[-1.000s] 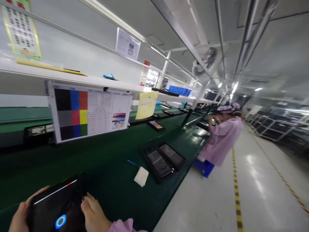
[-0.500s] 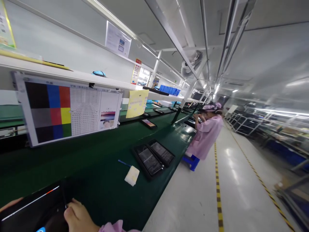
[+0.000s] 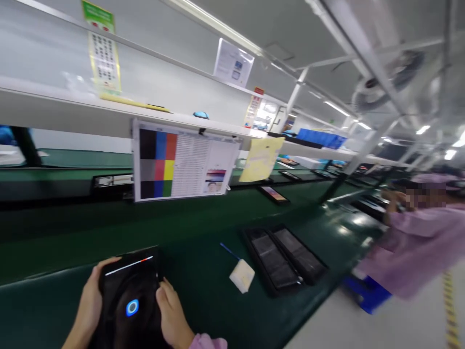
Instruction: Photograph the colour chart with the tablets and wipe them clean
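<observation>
Left hand [image 3: 90, 303] and right hand [image 3: 172, 310] are gripping a tablet's [image 3: 131, 291] sides, fingers likely steadying its lit screen.

Tablet [image 3: 131, 291]: near end cut off by the bottom edge; underside hidden. Left hand [image 3: 90, 295]: fingers partly out of sight behind it, forearm cropped. Right hand [image 3: 172, 312]: fingers beyond the thumb mostly masked; pink sleeve [image 3: 207, 341] cropped below. Chart [image 3: 191, 165]: fine print unreadable; it covers part of a dark device [image 3: 112, 182] on the far left. Yellow note [image 3: 262, 160]: writing smeared. Poster [image 3: 105, 58], far left: characters illegible. Sheet [image 3: 233, 63] above shelf: text too small. Person [image 3: 417, 242], right: motion-blurred, cut by the right edge; held item unclear. Blue stool [image 3: 368, 293]: partly hidden by the person's clothing. Fan [image 3: 385, 82]: blurred.
</observation>
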`<state>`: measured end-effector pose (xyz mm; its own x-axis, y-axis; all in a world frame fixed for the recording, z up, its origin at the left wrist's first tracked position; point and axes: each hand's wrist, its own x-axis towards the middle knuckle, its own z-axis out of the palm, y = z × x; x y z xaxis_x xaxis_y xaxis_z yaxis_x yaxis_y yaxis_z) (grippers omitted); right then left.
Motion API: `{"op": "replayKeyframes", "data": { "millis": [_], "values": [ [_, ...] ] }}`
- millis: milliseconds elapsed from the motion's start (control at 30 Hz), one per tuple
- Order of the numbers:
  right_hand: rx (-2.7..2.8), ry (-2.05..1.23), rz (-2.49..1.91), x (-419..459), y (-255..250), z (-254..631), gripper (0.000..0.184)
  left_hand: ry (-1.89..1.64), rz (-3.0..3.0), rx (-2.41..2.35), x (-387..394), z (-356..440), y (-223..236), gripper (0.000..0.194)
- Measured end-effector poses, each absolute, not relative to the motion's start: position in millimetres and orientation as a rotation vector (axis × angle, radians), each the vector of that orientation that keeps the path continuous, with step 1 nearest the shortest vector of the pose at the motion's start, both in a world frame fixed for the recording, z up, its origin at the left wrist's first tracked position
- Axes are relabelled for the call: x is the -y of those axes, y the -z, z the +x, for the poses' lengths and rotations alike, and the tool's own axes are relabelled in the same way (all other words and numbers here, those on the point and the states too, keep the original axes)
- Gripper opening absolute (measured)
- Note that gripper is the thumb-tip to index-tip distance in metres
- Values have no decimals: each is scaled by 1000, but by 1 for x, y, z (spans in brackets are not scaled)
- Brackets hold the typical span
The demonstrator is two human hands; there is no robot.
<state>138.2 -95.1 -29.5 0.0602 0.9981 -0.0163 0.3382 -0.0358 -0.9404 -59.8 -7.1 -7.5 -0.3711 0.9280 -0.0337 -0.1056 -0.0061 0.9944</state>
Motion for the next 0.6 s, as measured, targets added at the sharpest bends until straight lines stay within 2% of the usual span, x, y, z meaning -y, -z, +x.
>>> {"op": "replayKeyframes", "data": {
  "millis": [267, 500, 600],
  "values": [
    [1191, -1177, -1466, 91, 35, 143, 115, -1484, 934, -1246, 8, -62, 10, 66],
    [1163, -1172, -1395, 90, 43, 148, 91, -1498, 912, -1185, 7, -61, 12, 60],
    [1140, -1186, -1377, 89, 42, 149, 87, -1512, 902, -1165, 7, -60, 11, 59]
  ]
}}
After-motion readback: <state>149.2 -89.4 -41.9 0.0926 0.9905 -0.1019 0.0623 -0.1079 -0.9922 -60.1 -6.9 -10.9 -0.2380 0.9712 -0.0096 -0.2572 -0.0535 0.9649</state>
